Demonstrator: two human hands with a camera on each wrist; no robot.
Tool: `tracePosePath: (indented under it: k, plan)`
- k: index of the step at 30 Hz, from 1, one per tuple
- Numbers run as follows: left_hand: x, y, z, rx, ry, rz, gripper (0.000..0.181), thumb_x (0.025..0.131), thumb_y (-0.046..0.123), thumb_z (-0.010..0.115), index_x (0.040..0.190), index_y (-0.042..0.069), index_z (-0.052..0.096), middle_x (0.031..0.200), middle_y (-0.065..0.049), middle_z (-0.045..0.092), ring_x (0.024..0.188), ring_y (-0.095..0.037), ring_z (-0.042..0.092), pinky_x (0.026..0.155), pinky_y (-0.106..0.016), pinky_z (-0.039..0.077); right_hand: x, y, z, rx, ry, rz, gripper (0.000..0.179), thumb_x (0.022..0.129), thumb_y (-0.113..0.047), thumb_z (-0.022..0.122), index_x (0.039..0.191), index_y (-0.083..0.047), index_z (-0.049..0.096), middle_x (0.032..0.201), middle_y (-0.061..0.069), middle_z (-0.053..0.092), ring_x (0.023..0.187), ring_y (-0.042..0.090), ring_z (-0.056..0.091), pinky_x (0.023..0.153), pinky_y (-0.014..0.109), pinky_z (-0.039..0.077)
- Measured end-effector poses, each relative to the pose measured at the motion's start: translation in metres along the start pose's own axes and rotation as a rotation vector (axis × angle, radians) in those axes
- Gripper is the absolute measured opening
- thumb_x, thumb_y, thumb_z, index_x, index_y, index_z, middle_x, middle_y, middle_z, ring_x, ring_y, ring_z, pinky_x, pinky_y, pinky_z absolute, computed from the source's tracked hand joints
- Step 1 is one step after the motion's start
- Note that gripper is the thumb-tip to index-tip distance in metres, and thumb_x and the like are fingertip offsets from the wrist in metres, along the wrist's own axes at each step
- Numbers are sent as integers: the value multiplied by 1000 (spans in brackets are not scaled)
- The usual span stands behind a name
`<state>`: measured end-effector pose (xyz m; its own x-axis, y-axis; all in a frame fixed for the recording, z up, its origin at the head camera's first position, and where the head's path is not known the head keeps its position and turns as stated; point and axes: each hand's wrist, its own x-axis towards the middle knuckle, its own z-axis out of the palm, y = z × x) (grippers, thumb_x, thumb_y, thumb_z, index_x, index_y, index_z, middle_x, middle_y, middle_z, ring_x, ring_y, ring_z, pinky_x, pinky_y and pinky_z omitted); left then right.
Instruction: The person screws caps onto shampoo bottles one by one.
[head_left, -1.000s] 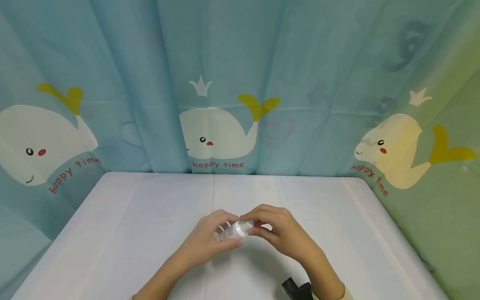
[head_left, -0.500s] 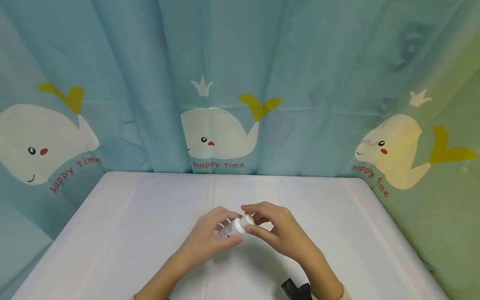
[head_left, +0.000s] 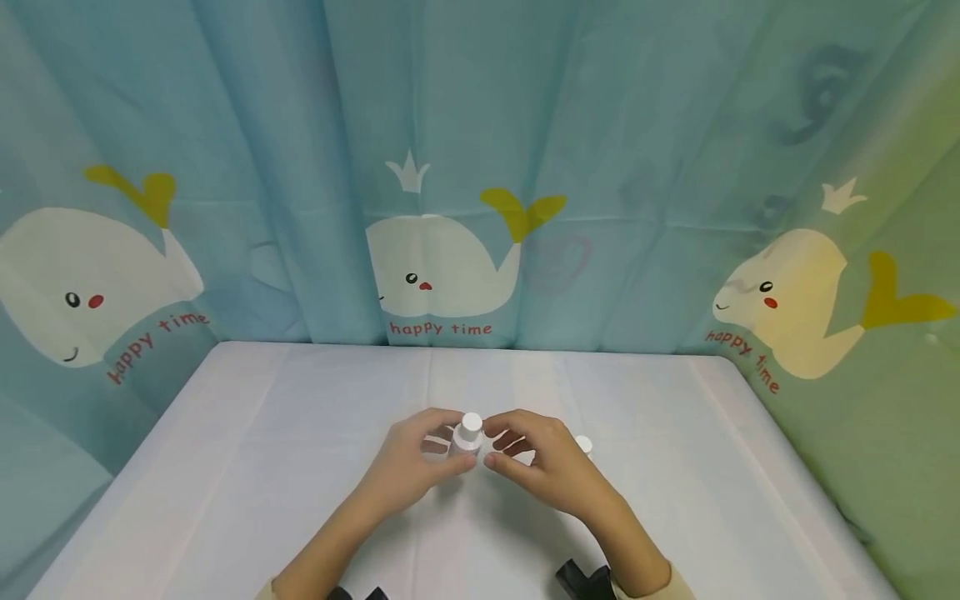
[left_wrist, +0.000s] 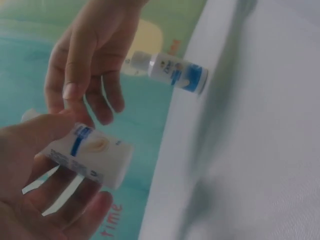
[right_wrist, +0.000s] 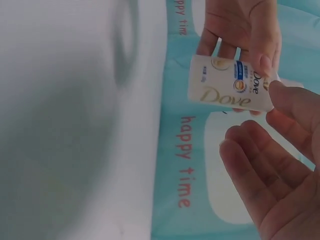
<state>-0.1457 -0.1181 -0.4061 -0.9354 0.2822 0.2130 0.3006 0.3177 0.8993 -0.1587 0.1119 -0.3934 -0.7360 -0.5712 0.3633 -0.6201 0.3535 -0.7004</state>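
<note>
In the head view, my left hand (head_left: 412, 460) holds a small white bottle (head_left: 466, 439) upright above the table, with its white cap on top. The label (right_wrist: 227, 101) reads Dove in the right wrist view. Just right of the cap is my right hand (head_left: 542, 461), its fingers loosely bent and apart from the bottle. A second small white Dove bottle with a blue band (left_wrist: 177, 73) stands on the table. In the head view, only its cap (head_left: 583, 444) shows past my right hand.
A white-covered table (head_left: 300, 400) spreads beneath both hands. Behind it hangs a blue-green curtain (head_left: 630, 275) with whale prints. Black wrist gear (head_left: 585, 579) shows at the bottom edge near the right forearm.
The held bottle has gone from tilted toward the right to upright. My right fingers have come away from its cap. The second bottle's cap has come into view beside the right hand.
</note>
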Motion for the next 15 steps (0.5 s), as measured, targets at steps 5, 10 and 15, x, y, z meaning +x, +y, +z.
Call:
tracePosePath:
  k: [5, 10, 15]
  plan:
    - [3, -9, 0, -24, 10, -57, 42, 81, 26, 84, 119, 22, 67, 115, 2, 68, 103, -24, 66, 89, -42, 57, 1, 5, 6, 1, -34, 24, 35, 94, -23, 71, 127, -19, 63, 117, -3, 70, 93, 11, 70, 83, 32, 59]
    - [4, -19, 0, -34, -22, -109, 38, 82, 22, 83, 116, 16, 66, 113, 0, 67, 104, -23, 67, 88, -38, 57, 2, 11, 14, -4, -80, 37, 39, 93, -20, 71, 131, -19, 62, 120, -2, 69, 97, 15, 71, 85, 32, 58]
    - [5, -29, 0, -1, -47, -117, 41, 80, 23, 84, 115, 11, 66, 114, -4, 68, 103, -25, 68, 85, -39, 58, 0, 16, 20, -51, -123, 58, 40, 94, -23, 70, 132, -17, 60, 120, 0, 69, 99, 16, 70, 85, 31, 58]
